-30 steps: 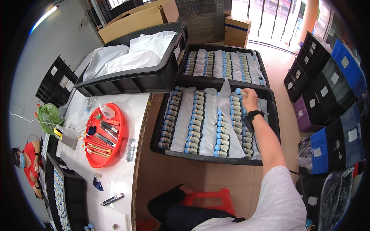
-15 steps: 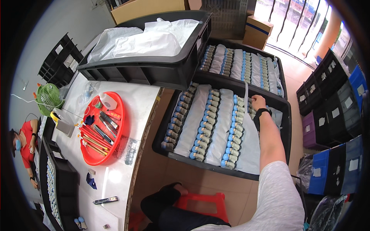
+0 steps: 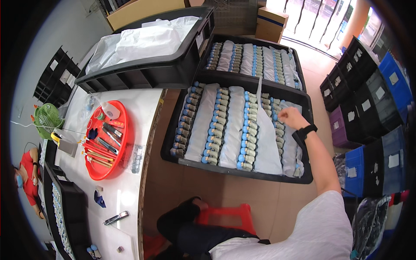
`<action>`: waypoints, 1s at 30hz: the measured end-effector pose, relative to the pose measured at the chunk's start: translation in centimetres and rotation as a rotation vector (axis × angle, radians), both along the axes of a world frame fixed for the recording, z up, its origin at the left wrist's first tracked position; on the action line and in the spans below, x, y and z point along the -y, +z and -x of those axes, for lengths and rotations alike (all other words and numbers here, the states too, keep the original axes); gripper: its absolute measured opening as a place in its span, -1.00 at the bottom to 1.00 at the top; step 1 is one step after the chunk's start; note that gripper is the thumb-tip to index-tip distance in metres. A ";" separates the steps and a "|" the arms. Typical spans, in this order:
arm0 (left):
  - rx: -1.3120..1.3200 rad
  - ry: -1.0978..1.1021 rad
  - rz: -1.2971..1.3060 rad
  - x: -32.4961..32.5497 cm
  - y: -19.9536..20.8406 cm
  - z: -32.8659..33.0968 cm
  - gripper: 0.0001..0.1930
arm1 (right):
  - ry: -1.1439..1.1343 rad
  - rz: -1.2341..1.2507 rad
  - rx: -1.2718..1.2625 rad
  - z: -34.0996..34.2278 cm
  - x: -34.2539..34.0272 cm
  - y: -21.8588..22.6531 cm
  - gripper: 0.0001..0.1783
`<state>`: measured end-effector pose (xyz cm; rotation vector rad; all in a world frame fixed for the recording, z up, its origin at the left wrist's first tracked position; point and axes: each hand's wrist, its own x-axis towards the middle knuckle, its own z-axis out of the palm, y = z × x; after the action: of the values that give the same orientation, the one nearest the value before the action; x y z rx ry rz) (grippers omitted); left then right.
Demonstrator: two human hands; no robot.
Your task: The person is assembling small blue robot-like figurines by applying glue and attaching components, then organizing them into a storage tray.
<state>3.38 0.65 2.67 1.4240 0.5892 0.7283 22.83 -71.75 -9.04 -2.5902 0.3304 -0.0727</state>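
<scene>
My right hand [image 3: 292, 118], with a dark band at the wrist, is over the right part of a black crate [image 3: 199, 164]. Its fingers are curled together beside a column of small figurines [image 3: 279, 138]; whatever they pinch, if anything, is too small to make out. More figurines with round blue tops [image 3: 215, 124] lie in rows, separated by strips of white sheet [image 3: 230, 130]. One loose white sheet [image 3: 266, 145] stands partly raised just left of my hand. My left hand is out of view.
Behind is another crate of figurines [image 3: 257, 60]. At left, a table [image 3: 130, 203] carries a red tray [image 3: 122, 149] of brushes and tools, and a black bin [image 3: 138, 78] with white sheets. Stacked crates [image 3: 366, 106] stand right; a red stool [image 3: 245, 216] is below. A person in red [image 3: 28, 162] is far left.
My right hand has come nearer and its wrist has turned. More of the figurine column right of the raised sheet now shows. The whole view has shifted, moving the crates left and up.
</scene>
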 end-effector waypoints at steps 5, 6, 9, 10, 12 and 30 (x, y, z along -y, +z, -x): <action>0.071 -0.057 -0.023 -1.4 -0.6 0.9 -0.80 | 0.196 -0.080 -0.282 6.6 -6.0 2.2 -0.76; 0.061 -0.044 -0.021 -1.4 -0.7 0.9 -0.79 | 0.214 -0.152 -0.189 7.2 -8.0 2.0 -0.69; 0.012 -0.007 -0.032 -1.4 -0.7 0.9 -0.79 | 0.284 -0.081 0.251 8.3 -14.7 -0.4 -0.48; 0.016 -0.005 -0.033 -1.6 -0.8 1.1 -0.79 | 0.302 -0.115 0.204 8.3 -17.2 -0.2 -0.47; 0.034 -0.009 0.029 -2.0 -1.1 1.2 -0.79 | 0.323 -0.051 0.160 8.6 -21.3 -0.3 -0.47; -0.002 -0.004 -0.063 -1.5 -1.1 1.5 -0.77 | 0.132 -0.045 -0.164 8.4 -15.1 -1.8 -0.79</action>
<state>1.87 2.15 1.59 1.4833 0.5691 0.7481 14.39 -56.60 -10.89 -2.5716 0.2156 0.1932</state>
